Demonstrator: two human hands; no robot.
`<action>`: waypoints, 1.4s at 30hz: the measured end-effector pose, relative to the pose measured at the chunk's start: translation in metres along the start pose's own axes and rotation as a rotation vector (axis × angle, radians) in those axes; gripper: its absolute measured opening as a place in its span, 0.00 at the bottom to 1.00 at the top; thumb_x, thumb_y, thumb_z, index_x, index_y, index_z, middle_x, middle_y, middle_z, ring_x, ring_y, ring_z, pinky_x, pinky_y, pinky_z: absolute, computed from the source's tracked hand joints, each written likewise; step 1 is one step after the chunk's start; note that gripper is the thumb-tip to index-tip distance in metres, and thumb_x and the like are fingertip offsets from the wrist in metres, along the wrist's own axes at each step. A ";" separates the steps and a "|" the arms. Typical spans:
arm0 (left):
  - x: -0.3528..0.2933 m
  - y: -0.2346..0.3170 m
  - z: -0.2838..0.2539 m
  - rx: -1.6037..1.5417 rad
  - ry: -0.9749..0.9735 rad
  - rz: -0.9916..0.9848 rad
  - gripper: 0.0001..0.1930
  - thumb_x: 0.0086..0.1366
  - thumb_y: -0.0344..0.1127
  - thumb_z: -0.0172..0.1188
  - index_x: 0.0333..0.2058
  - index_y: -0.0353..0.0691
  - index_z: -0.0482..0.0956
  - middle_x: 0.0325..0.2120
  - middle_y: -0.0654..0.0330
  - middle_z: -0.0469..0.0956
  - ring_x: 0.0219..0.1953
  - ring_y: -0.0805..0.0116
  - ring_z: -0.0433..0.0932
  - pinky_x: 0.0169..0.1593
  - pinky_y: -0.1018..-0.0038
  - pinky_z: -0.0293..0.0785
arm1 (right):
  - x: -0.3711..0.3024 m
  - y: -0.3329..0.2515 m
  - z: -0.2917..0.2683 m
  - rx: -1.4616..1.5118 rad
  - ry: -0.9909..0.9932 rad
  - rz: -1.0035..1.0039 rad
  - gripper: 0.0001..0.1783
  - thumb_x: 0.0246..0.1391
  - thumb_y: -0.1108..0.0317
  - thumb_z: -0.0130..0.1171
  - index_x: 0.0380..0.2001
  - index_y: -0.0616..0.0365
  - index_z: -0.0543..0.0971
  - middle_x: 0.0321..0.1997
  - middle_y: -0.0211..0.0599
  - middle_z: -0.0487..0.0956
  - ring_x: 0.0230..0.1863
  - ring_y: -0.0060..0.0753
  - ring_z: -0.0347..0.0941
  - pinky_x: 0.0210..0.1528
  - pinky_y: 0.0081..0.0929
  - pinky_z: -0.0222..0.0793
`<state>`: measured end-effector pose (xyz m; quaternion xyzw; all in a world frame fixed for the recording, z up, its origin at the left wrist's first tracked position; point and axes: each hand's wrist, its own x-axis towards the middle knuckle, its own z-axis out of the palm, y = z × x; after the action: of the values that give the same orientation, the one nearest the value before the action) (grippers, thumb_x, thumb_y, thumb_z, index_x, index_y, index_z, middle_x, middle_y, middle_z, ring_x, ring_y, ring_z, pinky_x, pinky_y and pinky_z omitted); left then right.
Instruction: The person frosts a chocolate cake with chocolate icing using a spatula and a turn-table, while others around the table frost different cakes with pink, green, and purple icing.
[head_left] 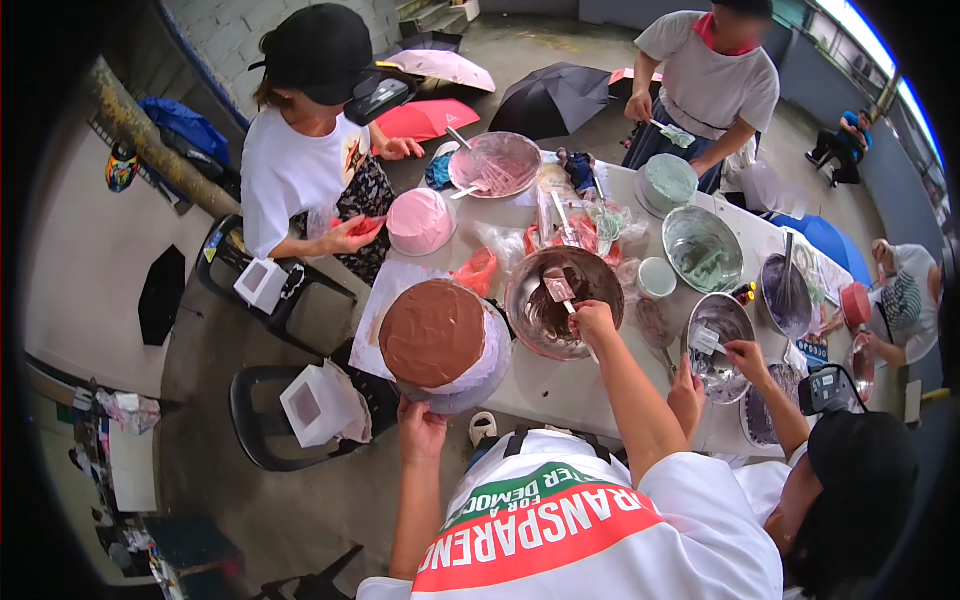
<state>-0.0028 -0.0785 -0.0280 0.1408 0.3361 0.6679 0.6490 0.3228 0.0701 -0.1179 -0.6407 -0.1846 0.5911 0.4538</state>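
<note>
Collection of frosting [541,308] seems the step, my right hand [592,322] closed round a spatula [559,287] over the steel bowl [528,327], my left hand [424,430], openness hidden, beneath the brown-topped cake [434,335] left of it; spreading next needs a loaded spatula.

1. Printed in large white capitals across a green band [530,492] and a red band [540,540] on the wearer's white shirt [590,455]; legible, but inverted in this view.
2. Marked in pale characters on a dark blue item [812,350] at the right; too small to read reliably.
3. Marked with a small pale emblem on a red umbrella [425,120]; not readable.
</note>
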 end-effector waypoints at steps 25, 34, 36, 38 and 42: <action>0.173 -0.026 0.053 -0.090 -0.303 -0.530 0.20 0.49 0.26 0.50 0.44 0.34 0.69 0.43 0.52 0.75 0.43 0.55 0.77 0.37 0.60 0.81 | -0.205 -0.112 0.004 -0.411 0.310 -0.649 0.07 0.42 0.79 0.51 0.28 0.65 0.77 0.23 0.42 0.77 0.25 0.33 0.74 0.26 0.29 0.67; 0.164 -0.041 0.063 -0.156 -0.404 -0.606 0.26 0.47 0.24 0.54 0.49 0.36 0.67 0.46 0.53 0.74 0.47 0.55 0.75 0.42 0.59 0.80 | -0.233 -0.111 0.057 -0.871 0.638 -1.005 0.10 0.39 0.82 0.48 0.30 0.64 0.70 0.30 0.53 0.71 0.34 0.57 0.69 0.38 0.44 0.65; 0.160 -0.045 0.069 -0.176 -0.400 -0.582 0.19 0.50 0.24 0.52 0.44 0.35 0.72 0.43 0.53 0.76 0.45 0.55 0.76 0.42 0.59 0.80 | -0.232 -0.101 0.065 -0.897 0.615 -0.970 0.11 0.39 0.83 0.48 0.30 0.64 0.70 0.33 0.52 0.68 0.38 0.55 0.66 0.42 0.41 0.64; 0.157 -0.049 0.072 -0.173 -0.377 -0.574 0.20 0.50 0.23 0.52 0.46 0.35 0.70 0.44 0.53 0.75 0.46 0.56 0.76 0.43 0.59 0.80 | -0.225 -0.083 0.072 -0.876 0.613 -0.979 0.11 0.38 0.83 0.48 0.31 0.64 0.70 0.34 0.52 0.68 0.39 0.55 0.66 0.42 0.41 0.63; 0.156 -0.047 0.075 -0.158 -0.263 -0.555 0.19 0.52 0.21 0.50 0.45 0.35 0.70 0.45 0.53 0.75 0.46 0.58 0.76 0.44 0.59 0.79 | -0.230 -0.066 0.084 -0.802 0.559 -0.991 0.14 0.37 0.85 0.48 0.32 0.65 0.69 0.36 0.53 0.66 0.41 0.54 0.64 0.45 0.41 0.61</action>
<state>0.0618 0.0877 -0.0414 0.0780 0.2218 0.4655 0.8532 0.2116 -0.0431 0.0805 -0.7273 -0.5356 0.0135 0.4289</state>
